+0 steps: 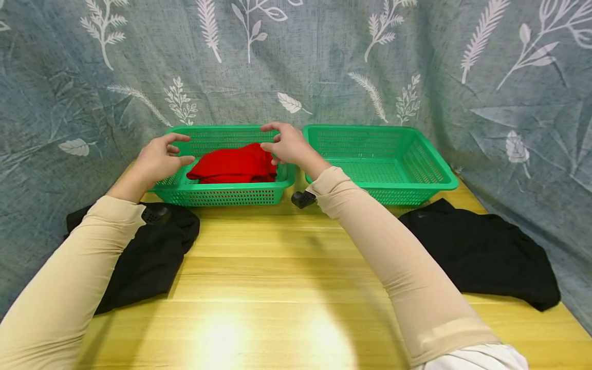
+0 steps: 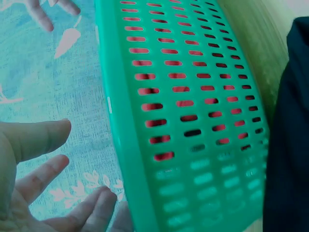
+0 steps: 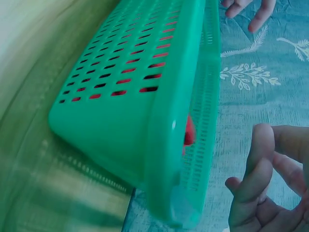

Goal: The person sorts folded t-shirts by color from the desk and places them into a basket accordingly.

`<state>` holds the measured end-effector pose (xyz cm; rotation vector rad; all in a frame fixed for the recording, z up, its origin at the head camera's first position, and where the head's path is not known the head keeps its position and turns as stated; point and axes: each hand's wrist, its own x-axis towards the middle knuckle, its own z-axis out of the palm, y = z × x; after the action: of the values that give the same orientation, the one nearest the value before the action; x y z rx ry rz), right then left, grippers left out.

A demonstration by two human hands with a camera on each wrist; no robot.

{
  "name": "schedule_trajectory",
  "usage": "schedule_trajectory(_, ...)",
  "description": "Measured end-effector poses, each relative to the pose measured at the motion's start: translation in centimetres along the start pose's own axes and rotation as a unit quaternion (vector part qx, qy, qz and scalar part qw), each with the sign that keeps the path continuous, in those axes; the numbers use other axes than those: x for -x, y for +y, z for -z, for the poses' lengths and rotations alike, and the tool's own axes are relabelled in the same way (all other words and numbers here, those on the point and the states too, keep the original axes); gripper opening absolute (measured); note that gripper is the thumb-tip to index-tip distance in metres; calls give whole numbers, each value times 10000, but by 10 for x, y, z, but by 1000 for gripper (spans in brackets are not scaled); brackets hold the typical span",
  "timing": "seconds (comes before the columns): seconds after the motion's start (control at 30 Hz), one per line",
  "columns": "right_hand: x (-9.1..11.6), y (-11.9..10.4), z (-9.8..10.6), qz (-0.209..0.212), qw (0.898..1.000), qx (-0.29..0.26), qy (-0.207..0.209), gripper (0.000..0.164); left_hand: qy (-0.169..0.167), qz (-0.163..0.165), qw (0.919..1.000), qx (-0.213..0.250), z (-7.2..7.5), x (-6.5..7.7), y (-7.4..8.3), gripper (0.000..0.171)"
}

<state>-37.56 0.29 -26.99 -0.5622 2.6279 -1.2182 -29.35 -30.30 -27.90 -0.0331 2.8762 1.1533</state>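
Note:
A folded red cloth point(image 1: 236, 164) lies inside the left green basket point(image 1: 217, 197). Above the basket's left end hovers my left hand point(image 1: 159, 156), thumb and fingers spread apart with nothing between them. My right hand point(image 1: 288, 144) hangs over the right end, close to the cloth's edge, its fingers loosely bent and holding nothing. In the left wrist view, the left hand point(image 2: 58, 188) appears beside the basket rim, and red shows through the slots. The right wrist view has the right hand point(image 3: 270, 179) apart from the rim.
A second green basket point(image 1: 370, 169) stands to the right with no cloth visible in it. Black cloths lie on the wooden table point(image 1: 259, 257): one point(image 1: 148, 267) under my left forearm, another point(image 1: 481, 246) at right. A patterned curtain point(image 1: 324, 67) hangs behind.

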Motion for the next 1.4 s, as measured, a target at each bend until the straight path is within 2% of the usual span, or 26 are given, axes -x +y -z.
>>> schedule_trajectory(0.2, 6, 7, 5, 41, 10000, -44, 58, 46, -44, -76, 9999, 70, 3, 7, -6, 64)
schedule_trajectory(0.53, 13, 8, 1, 122, 9998, -147, -90, 44, -42, -183, 9997, 170, 5, 22, -12, 62)
schedule_trajectory(0.9, 28, -2, -5, 440, 9979, -340, -341, 45, 70, -494, 9984, -261, 3, 42, -16, 58)
schedule_trajectory(1.13, 38, -9, -18, 740, 9936, -656, -547, 41, 220, -643, 9970, -367, 2, 59, -21, 56)
schedule_trajectory(1.4, 50, -23, -37, 1074, 9899, -429, -818, 44, 516, -696, 9943, -618, 6, 82, -34, 54)
